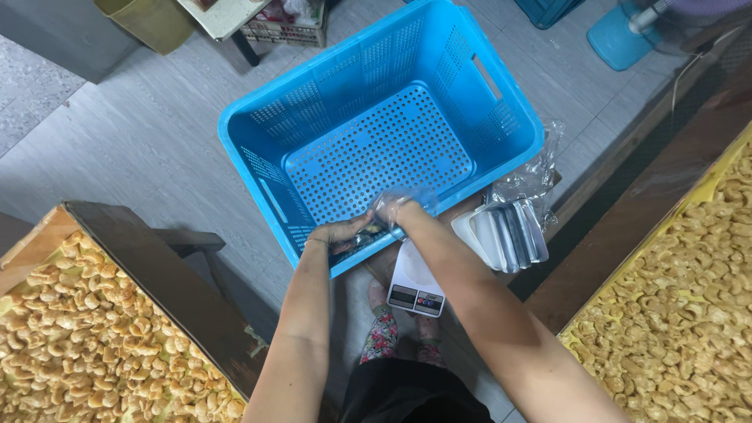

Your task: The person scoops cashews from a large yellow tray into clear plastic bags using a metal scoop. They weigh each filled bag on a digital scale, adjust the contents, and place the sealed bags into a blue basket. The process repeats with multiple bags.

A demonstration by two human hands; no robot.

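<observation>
Clear thin plastic bag, light, limp and slippery (best pinched at its rim), sits at the blue crate edge; right hand grips it, left hand pinches alongside.

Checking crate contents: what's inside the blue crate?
The blue crate shows only its bare perforated floor. The near edge is covered by the left hand and the right hand, so anything there is hidden.
</observation>
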